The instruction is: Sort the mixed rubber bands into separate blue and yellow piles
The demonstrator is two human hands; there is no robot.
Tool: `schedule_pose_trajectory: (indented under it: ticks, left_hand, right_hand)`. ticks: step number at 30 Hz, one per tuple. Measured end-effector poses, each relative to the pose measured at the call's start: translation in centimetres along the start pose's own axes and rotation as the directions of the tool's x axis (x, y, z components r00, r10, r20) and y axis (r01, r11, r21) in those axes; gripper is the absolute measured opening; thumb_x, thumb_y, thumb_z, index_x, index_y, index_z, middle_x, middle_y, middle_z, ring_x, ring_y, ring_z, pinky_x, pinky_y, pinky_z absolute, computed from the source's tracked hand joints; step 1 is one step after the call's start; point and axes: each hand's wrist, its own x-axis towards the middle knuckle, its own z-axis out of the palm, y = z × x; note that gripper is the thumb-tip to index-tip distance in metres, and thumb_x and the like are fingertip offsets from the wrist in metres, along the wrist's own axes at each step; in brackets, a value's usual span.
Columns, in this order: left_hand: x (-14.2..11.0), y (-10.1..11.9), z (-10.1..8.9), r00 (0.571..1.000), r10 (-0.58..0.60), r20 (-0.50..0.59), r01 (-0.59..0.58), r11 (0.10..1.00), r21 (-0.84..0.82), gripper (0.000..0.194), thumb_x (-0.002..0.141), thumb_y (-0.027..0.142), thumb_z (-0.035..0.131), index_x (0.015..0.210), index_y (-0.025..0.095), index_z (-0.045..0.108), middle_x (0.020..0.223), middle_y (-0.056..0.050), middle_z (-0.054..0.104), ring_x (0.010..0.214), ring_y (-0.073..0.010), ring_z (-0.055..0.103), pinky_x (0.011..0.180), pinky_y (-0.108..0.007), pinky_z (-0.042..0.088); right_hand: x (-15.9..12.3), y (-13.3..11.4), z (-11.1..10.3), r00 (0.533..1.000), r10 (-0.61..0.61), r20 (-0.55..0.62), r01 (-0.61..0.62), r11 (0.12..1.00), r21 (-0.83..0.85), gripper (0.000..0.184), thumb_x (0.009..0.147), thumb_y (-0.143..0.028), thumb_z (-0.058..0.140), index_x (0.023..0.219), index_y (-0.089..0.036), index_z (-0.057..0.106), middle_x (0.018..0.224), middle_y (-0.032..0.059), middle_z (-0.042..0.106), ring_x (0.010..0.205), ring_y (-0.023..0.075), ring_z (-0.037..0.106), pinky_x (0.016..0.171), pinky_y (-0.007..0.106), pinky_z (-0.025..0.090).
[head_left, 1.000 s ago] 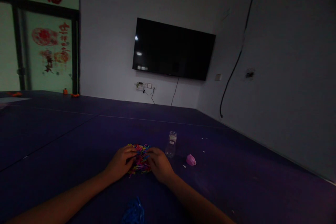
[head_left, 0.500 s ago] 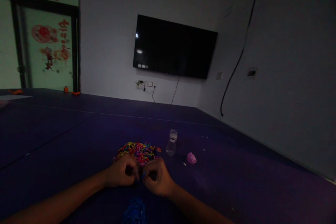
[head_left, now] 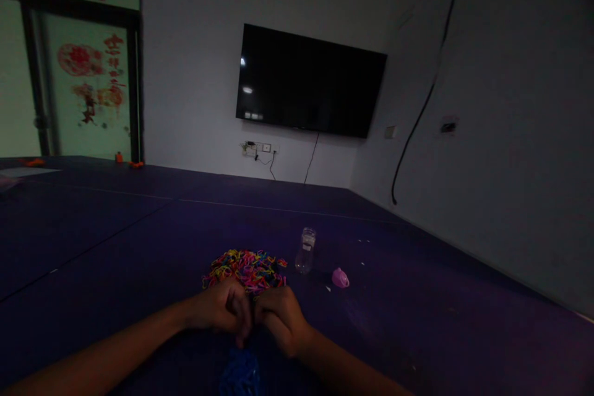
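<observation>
A heap of small multicoloured rubber bands lies on the purple tabletop just beyond my hands. My left hand is closed, its curled fingers pointing down above a blue pile of bands near the bottom edge. Close beside it, my right hand is pinched, thumb and fingers pressed together at the near edge of the heap. Whatever either hand has in its fingertips is hidden or too small and dark to name. To the right of the heap stands a clear bottle, and a pink cap-like piece lies beyond it.
The purple table stretches to the far wall, with a seam across it. Small white scraps lie near the pink piece. Orange objects sit at the far left. A black television and a hanging cable are on the walls.
My hands have come slightly apart at the fingertips. My left fingers have dipped toward the blue pile, and the blue bit seen at my right fingertips no longer shows.
</observation>
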Motion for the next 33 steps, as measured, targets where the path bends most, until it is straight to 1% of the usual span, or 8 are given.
schedule_pose_trajectory:
  ticks: [3,5,8,10,12,16,19,33]
  left_hand:
    - [0.2,-0.6,0.1,0.969,0.117,-0.219,-0.070,0.975,0.211,0.022,0.072,0.034,0.062,0.069,0.012,0.063,0.052,-0.001,0.063,0.040,-0.0078,0.047,0.037,-0.015,0.029]
    - [0.3,-0.8,0.1,0.888,0.290,-0.356,-0.084,0.865,0.495,0.021,0.076,0.033,0.058,0.068,0.013,0.062,0.056,-0.002,0.062,0.049,-0.0113,0.053,0.047,-0.020,0.038]
    - [0.3,-0.8,-0.1,0.802,0.517,-0.298,-0.060,0.566,0.822,0.017,0.081,0.024,0.052,0.072,0.016,0.063,0.069,-0.005,0.065,0.069,-0.0174,0.057,0.065,-0.029,0.044]
    - [0.4,-0.8,-0.5,0.800,0.560,-0.216,-0.065,0.438,0.897,0.017,0.083,0.018,0.047,0.080,0.017,0.063,0.080,-0.006,0.066,0.080,-0.0200,0.057,0.074,-0.034,0.044]
    - [0.5,-0.9,-0.8,0.818,0.546,-0.180,-0.054,0.385,0.921,0.021,0.084,0.014,0.045,0.093,0.019,0.063,0.093,-0.006,0.067,0.094,-0.0218,0.055,0.082,-0.037,0.043]
    - [0.6,-1.5,-1.2,0.896,0.426,-0.122,-0.037,0.347,0.937,0.036,0.085,0.013,0.044,0.118,0.026,0.054,0.118,-0.003,0.060,0.117,-0.0245,0.044,0.093,-0.044,0.037]
    - [0.6,-1.7,-1.2,0.927,0.356,-0.120,-0.018,0.361,0.932,0.039,0.086,0.015,0.045,0.122,0.027,0.051,0.125,-0.003,0.055,0.122,-0.0256,0.039,0.096,-0.046,0.035]
    - [0.8,-2.1,-1.5,0.918,0.342,-0.200,0.043,0.417,0.908,0.041,0.085,0.010,0.046,0.120,0.029,0.053,0.125,-0.002,0.055,0.122,-0.0237,0.040,0.099,-0.045,0.034]
  right_hand:
    - [0.0,1.0,-0.9,0.980,0.126,-0.154,-0.158,0.964,-0.214,0.023,0.073,-0.020,0.036,0.069,-0.018,0.059,0.066,0.0031,0.060,0.062,0.0146,0.055,0.060,0.024,0.040]
    - [0.1,1.8,-1.5,0.959,0.202,-0.199,-0.262,0.899,-0.351,0.023,0.075,-0.017,0.039,0.074,-0.018,0.062,0.073,0.0044,0.062,0.070,0.0159,0.056,0.066,0.026,0.040]
    - [0.4,2.8,-1.9,0.948,0.271,-0.167,-0.318,0.821,-0.475,0.022,0.076,-0.013,0.043,0.077,-0.018,0.064,0.085,0.0050,0.064,0.084,0.0170,0.055,0.077,0.027,0.039]
    - [0.6,3.3,-1.9,0.945,0.306,-0.116,-0.320,0.790,-0.523,0.022,0.078,-0.013,0.044,0.076,-0.018,0.065,0.088,0.0046,0.064,0.087,0.0170,0.054,0.081,0.027,0.037]
    - [0.7,3.6,-1.7,0.937,0.343,-0.068,-0.321,0.765,-0.558,0.023,0.080,-0.012,0.044,0.076,-0.018,0.065,0.087,0.0040,0.064,0.088,0.0168,0.054,0.082,0.028,0.037]
    - [0.9,3.9,-1.3,0.927,0.375,-0.012,-0.311,0.748,-0.586,0.022,0.078,-0.009,0.044,0.075,-0.018,0.065,0.086,0.0029,0.065,0.088,0.0166,0.054,0.082,0.027,0.037]
    - [1.0,3.9,-1.2,0.930,0.368,0.000,-0.297,0.750,-0.591,0.023,0.078,-0.008,0.044,0.077,-0.018,0.065,0.087,0.0029,0.066,0.088,0.0167,0.055,0.083,0.028,0.037]
    - [1.3,3.0,-1.2,0.944,0.325,-0.062,-0.311,0.809,-0.498,0.029,0.079,-0.007,0.042,0.095,-0.018,0.064,0.099,0.0045,0.064,0.094,0.0175,0.054,0.088,0.029,0.037]
